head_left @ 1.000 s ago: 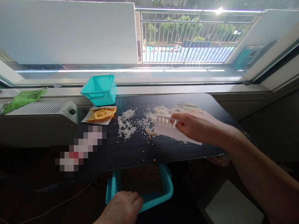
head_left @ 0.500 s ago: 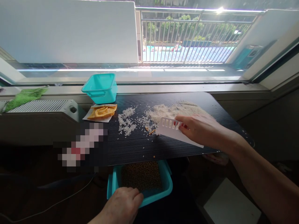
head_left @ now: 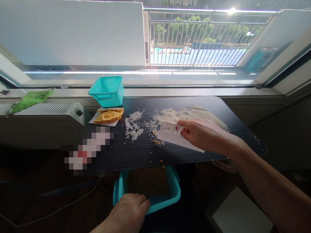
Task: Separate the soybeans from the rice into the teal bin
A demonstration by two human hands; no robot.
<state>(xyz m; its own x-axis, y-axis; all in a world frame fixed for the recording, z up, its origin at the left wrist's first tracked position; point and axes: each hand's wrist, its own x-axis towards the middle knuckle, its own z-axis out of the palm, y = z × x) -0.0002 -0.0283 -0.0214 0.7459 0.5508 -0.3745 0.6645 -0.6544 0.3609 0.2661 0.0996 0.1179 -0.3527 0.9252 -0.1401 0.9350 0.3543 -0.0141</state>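
My right hand (head_left: pixel 198 131) is closed on a white plastic scraper (head_left: pixel 178 140) with a row of slots along its top, held tilted over the dark table. Beside its left end lie a few yellow beans (head_left: pixel 158 142) and loose rice grains. A larger heap of rice (head_left: pixel 191 113) spreads behind my right hand. Below the table's front edge, my left hand (head_left: pixel 132 207) grips the near rim of a teal basin (head_left: pixel 167 204). Many yellow-brown beans (head_left: pixel 148 181) fill the bottom of that basin. One bean seems to be at the table's edge above it.
A second teal basin (head_left: pixel 107 94) stands at the back left by the window sill. In front of it a folded yellow cloth (head_left: pixel 108 116) lies on white paper. A radiator (head_left: pixel 48 108) with a green cloth (head_left: pixel 31 100) is at left. A white box (head_left: pixel 243 213) sits low at right.
My right hand has moved the scraper slightly left. Some beans near its left end have shifted toward the front, and another bean appears at the table's edge. My left hand stays on the basin.
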